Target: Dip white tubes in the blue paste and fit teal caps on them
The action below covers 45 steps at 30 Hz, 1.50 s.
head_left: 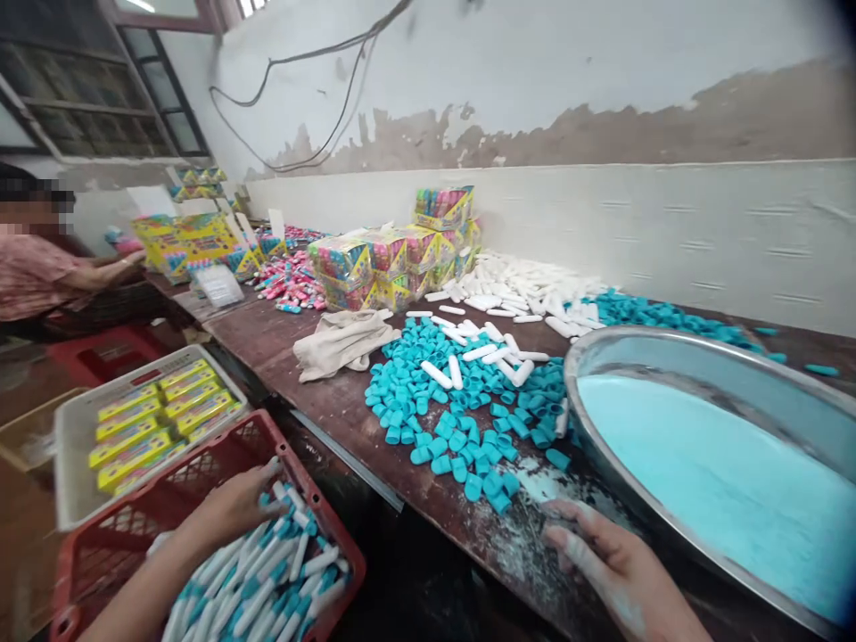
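Observation:
My left hand [244, 501] reaches over a red plastic crate [304, 464], its fingers apart at the near edge of a heap of white tubes with blue caps [258, 571]. Nothing shows in its grip. My right hand [602, 548] hovers at the table's front edge, beside the basin, thumb and fingers apart and dusted with pale powder. Just beyond it lies a spread of loose blue caps [461, 437], with several white tubes [478, 352] lying on top. A large metal basin [580, 392] of light blue powder [695, 473] stands at the right.
A crumpled cloth [344, 341] lies left of the caps. Behind are a white tube pile [528, 283], more blue caps [669, 316] and stacked display boxes [401, 259]. A white tray [70, 446] holds yellow boxes [134, 437]. Another person [46, 267] sits at far left.

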Each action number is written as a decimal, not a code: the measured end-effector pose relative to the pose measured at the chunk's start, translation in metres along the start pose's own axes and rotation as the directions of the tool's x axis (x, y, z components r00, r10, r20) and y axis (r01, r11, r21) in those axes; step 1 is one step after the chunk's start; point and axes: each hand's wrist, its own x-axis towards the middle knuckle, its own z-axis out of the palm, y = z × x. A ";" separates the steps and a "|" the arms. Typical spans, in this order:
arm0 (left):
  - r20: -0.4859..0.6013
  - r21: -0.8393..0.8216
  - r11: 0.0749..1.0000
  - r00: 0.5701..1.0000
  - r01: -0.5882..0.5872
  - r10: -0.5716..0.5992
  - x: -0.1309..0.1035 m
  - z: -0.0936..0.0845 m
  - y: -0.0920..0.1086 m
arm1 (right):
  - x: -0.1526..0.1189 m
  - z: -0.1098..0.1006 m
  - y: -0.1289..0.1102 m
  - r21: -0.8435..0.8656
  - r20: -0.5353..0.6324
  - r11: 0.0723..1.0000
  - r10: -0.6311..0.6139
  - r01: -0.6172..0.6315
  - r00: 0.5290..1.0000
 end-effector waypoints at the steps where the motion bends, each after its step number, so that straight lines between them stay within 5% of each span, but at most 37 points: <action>1: -0.026 -0.024 0.996 0.996 -0.084 0.083 0.017 -0.005 0.025 | 0.000 0.004 -0.001 -0.021 -0.005 1.000 -0.020 0.020 1.000; 4: -0.160 0.008 0.949 0.936 -0.316 0.314 0.069 -0.018 0.122 | 0.001 0.010 -0.005 -0.073 -0.016 0.996 -0.056 0.055 0.998; 7: -0.143 0.111 0.929 0.919 -0.353 0.367 0.117 -0.019 0.205 | -0.003 0.010 -0.008 -0.108 -0.016 0.992 -0.061 0.059 0.998; 11: -0.064 0.163 0.935 0.942 -0.315 0.329 0.164 0.000 0.250 | -0.011 0.010 -0.011 -0.156 -0.028 0.986 -0.068 0.063 0.997; 16: 0.041 0.230 0.912 0.940 -0.339 0.339 0.179 0.008 0.243 | -0.012 0.015 -0.011 -0.165 -0.026 0.979 -0.124 0.119 0.992; 21: 0.021 0.253 0.862 0.893 -0.439 0.449 0.136 -0.004 0.243 | -0.006 0.014 -0.021 -0.279 -0.101 0.921 -0.309 0.271 0.946; 23: 0.056 0.213 0.806 0.830 -0.553 0.555 0.103 -0.003 0.254 | -0.006 0.013 -0.031 -0.426 -0.140 0.815 -0.488 0.393 0.861; 25: 0.124 0.076 0.681 0.685 -0.728 0.718 0.067 0.002 0.267 | -0.009 0.014 -0.041 -0.596 -0.092 0.655 -0.631 0.465 0.771; 26: 0.151 -0.017 0.607 0.598 -0.794 0.787 0.052 0.004 0.273 | -0.011 0.016 -0.045 -0.658 -0.047 0.586 -0.659 0.473 0.751; 28: 0.153 -0.159 0.567 0.548 -0.808 0.823 0.028 0.006 0.284 | -0.016 0.020 -0.049 -0.730 0.021 0.512 -0.646 0.454 0.763; 33: 0.133 -0.459 0.617 0.637 -0.639 0.759 0.014 0.005 0.292 | -0.031 0.001 -0.044 -0.711 0.008 0.558 -0.601 0.427 0.800; 36: -0.063 -0.412 0.649 0.730 -0.640 0.680 0.015 0.023 0.274 | -0.034 -0.048 -0.042 -0.608 -0.159 0.752 -0.431 0.256 0.888; 38: -0.252 -0.345 0.628 0.713 -0.697 0.654 0.014 0.046 0.256 | -0.030 -0.086 -0.039 -0.554 -0.283 0.830 -0.259 0.063 0.924; 41: -0.401 -0.285 0.606 0.666 -0.743 0.629 0.012 0.084 0.233 | -0.015 -0.130 -0.029 -0.655 -0.246 0.742 -0.025 -0.147 0.969; 45: -0.500 -0.272 0.665 0.693 -0.695 0.519 0.012 0.114 0.226 | 0.015 -0.149 -0.011 -0.849 -0.147 0.508 0.032 -0.143 0.989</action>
